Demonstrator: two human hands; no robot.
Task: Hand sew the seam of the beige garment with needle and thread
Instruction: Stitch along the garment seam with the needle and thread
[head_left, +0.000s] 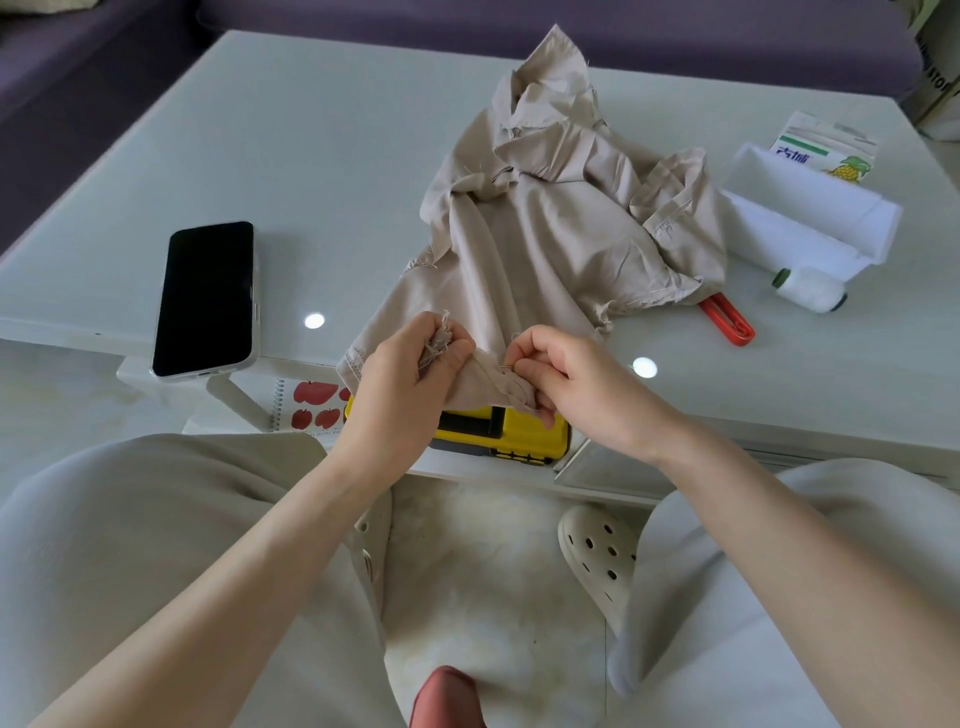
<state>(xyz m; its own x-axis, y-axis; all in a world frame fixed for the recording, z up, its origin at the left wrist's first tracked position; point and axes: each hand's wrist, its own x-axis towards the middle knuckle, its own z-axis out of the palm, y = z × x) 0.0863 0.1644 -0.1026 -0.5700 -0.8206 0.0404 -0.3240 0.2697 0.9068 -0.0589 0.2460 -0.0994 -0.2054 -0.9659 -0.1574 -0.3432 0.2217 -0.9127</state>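
White glass table (322, 156): beige garment (550, 234) heaped on it, near edge hanging off. Left hand (410, 379) grips frayed seam; right hand (576, 384) pinches needle (506, 369) at the fabric.

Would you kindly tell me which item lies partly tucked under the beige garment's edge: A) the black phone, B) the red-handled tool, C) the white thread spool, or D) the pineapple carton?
B: the red-handled tool sticks out from beneath the right edge of the beige garment on the table, its far end hidden by the cloth.
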